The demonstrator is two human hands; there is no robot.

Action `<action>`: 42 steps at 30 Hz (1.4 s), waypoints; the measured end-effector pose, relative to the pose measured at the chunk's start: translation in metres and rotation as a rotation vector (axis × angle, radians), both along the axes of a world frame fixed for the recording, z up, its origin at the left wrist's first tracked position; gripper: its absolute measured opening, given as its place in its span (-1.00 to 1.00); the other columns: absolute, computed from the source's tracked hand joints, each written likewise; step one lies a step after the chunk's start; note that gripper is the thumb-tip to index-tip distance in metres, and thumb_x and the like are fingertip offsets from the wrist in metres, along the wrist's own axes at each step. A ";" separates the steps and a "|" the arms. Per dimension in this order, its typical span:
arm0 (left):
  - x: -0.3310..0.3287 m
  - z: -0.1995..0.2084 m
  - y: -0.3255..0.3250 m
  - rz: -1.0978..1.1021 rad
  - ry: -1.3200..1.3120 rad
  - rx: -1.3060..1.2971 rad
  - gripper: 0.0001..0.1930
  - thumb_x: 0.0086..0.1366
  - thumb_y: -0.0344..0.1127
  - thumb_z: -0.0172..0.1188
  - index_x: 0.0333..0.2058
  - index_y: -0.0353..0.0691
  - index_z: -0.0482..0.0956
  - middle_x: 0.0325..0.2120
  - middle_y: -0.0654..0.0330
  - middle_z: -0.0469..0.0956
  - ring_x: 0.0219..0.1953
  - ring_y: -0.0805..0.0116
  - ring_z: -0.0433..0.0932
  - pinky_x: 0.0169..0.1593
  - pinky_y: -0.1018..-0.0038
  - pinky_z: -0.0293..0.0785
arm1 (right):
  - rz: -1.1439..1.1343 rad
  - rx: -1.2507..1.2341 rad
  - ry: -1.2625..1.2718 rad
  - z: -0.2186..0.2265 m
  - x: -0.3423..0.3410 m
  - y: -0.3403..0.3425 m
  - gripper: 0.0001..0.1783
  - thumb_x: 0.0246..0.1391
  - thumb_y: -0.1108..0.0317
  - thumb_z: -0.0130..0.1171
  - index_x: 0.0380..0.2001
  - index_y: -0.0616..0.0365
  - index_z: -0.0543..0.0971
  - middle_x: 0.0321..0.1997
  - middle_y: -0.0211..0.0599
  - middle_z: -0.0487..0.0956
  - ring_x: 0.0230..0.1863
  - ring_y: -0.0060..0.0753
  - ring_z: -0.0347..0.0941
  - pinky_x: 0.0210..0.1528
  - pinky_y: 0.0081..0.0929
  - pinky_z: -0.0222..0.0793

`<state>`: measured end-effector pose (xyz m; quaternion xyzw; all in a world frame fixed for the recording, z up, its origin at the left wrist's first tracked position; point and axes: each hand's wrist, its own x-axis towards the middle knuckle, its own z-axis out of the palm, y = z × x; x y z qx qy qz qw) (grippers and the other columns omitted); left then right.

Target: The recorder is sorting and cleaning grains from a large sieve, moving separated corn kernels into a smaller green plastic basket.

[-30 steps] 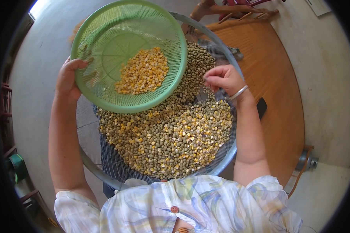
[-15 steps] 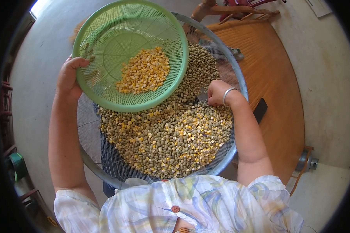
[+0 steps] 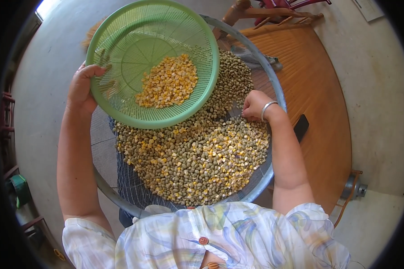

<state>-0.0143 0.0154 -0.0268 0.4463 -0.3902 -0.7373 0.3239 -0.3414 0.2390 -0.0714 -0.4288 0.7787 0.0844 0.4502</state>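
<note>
My left hand (image 3: 83, 85) grips the left rim of a round green plastic colander (image 3: 139, 38), thumb inside and fingers behind its mesh. The colander tilts above a large round sieve with a grey rim (image 3: 260, 187). Yellow corn kernels (image 3: 168, 83) lie in a loose pile inside it. On the sieve's mesh, a broad heap of greenish-brown beans mixed with corn (image 3: 188, 166) spreads toward me. Mostly plain beans (image 3: 233, 74) lie farther back. My right hand (image 3: 257, 105), with a silver bangle, is closed at the heap's right edge; whatever its fingertips pinch is hidden.
A wooden table (image 3: 318, 98) extends to the right of the sieve, with a black phone (image 3: 301, 127) on it. Wooden chair parts (image 3: 265, 13) stand at the back. A metal cylinder (image 3: 354, 186) is beyond the table's near right edge.
The colander and my left hand have shifted very slightly right. My right hand has moved a little right and up, still closed by the beans.
</note>
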 end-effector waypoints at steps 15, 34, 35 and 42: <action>-0.002 0.004 0.004 0.017 -0.025 -0.017 -0.56 -0.02 -0.53 -0.06 -0.08 -0.40 0.20 -0.34 -0.01 0.40 -0.38 0.28 0.49 -0.34 0.41 0.56 | -0.093 -0.110 -0.174 -0.006 -0.008 0.003 -0.88 -0.30 0.42 0.15 -0.62 0.26 0.54 -0.65 -0.22 0.52 -0.64 -0.48 0.44 -0.57 -0.54 0.36; -0.001 0.002 0.002 0.017 -0.001 0.003 -0.54 -0.04 -0.52 -0.04 -0.07 -0.40 0.20 -0.35 -0.01 0.39 -0.40 0.26 0.48 -0.37 0.39 0.55 | 0.360 -0.356 -0.185 -0.004 0.034 -0.007 -0.83 -0.30 0.42 0.23 -0.50 0.21 0.59 -0.53 -0.24 0.57 -0.51 -0.40 0.49 -0.40 -0.53 0.40; 0.000 0.000 -0.001 0.009 0.010 0.007 -0.54 -0.04 -0.52 -0.05 -0.08 -0.40 0.20 -0.35 -0.01 0.39 -0.40 0.26 0.48 -0.38 0.39 0.55 | 0.365 -0.344 -0.166 -0.005 0.036 -0.007 -0.82 -0.31 0.31 0.23 -0.55 0.13 0.60 -0.54 -0.22 0.56 -0.46 -0.23 0.49 -0.34 -0.39 0.40; -0.003 0.005 0.003 0.020 -0.005 -0.019 -0.55 -0.02 -0.54 -0.06 -0.07 -0.41 0.19 -0.35 -0.01 0.39 -0.40 0.26 0.48 -0.38 0.39 0.54 | 0.456 -0.417 -0.125 -0.004 0.031 -0.004 -0.90 -0.24 0.43 0.19 -0.56 0.22 0.58 -0.58 -0.27 0.56 -0.55 -0.41 0.48 -0.43 -0.54 0.40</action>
